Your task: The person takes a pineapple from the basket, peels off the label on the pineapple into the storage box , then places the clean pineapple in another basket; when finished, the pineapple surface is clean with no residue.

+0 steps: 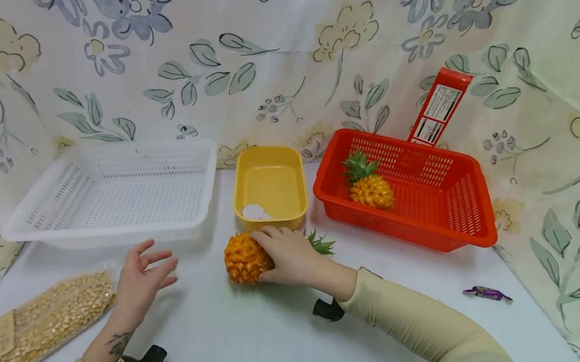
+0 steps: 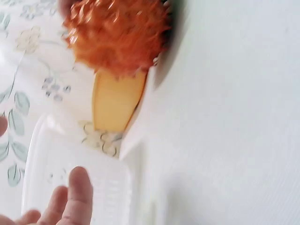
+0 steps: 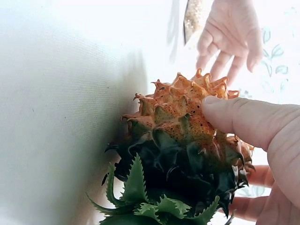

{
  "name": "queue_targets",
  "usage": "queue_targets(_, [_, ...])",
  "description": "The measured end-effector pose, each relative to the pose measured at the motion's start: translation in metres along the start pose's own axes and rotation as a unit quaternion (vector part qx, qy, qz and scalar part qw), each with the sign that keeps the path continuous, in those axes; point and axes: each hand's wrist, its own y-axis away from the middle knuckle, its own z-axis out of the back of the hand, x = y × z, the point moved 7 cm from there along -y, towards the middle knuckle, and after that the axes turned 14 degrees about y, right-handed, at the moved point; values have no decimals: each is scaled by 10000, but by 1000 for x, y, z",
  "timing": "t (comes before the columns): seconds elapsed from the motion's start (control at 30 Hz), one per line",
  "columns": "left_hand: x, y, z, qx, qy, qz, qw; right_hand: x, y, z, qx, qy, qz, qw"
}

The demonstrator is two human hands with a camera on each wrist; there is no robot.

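My right hand (image 1: 291, 257) grips an orange toy pineapple (image 1: 245, 259) just in front of the yellow tub, its green leaves pointing right. In the right wrist view the thumb presses the spiky side of the pineapple (image 3: 183, 122), whose leaf end is dark green. My left hand (image 1: 141, 275) hovers in front of the white basket (image 1: 191, 220), fingers loosely spread and holding nothing; its fingers (image 2: 79, 192) show in the left wrist view. A second pineapple (image 1: 371, 190) lies inside the red basket (image 1: 409, 223).
The yellow tub (image 1: 268, 177) holds a few white round pieces (image 1: 253, 211) and stands between the two baskets. A bag of pale kernels (image 1: 61, 311) lies at the left. On the right is a purple wrapped candy (image 1: 487, 294). A floral cloth (image 1: 274, 56) hangs behind.
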Motion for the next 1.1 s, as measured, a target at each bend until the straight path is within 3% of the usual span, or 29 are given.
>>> queue_targets(0.1, [-2,-6,20,-678,806,29,9944,0,0,0,-29,13,-2,10000])
queue_targets(0.23, [-5,-14,31,-1248,1510,62,9806,0,1,0,-56,1,-13,10000])
queue_targets(0.4, [-6,-22,35,-1906,1269,148,9733,2,2,4,-95,-49,-142,9998])
queue_targets(0.57, [-3,-26,36,-2515,1289,207,9590,6,1,15,-209,-26,-363,9991])
queue_targets(0.7, [-4,-25,35,-2746,1376,230,9514,12,-4,22,-272,146,-456,9985])
queue_targets(0.8, [-4,-25,35,-2847,1227,143,9506,16,-9,22,-202,303,-553,9978])
queue_targets(0.97, [-2,-26,36,-2908,1064,-11,9508,21,-19,11,142,454,-770,9959])
queue_targets(1.1, [0,-27,35,-2933,1201,43,9484,23,-20,5,427,500,-837,9943])
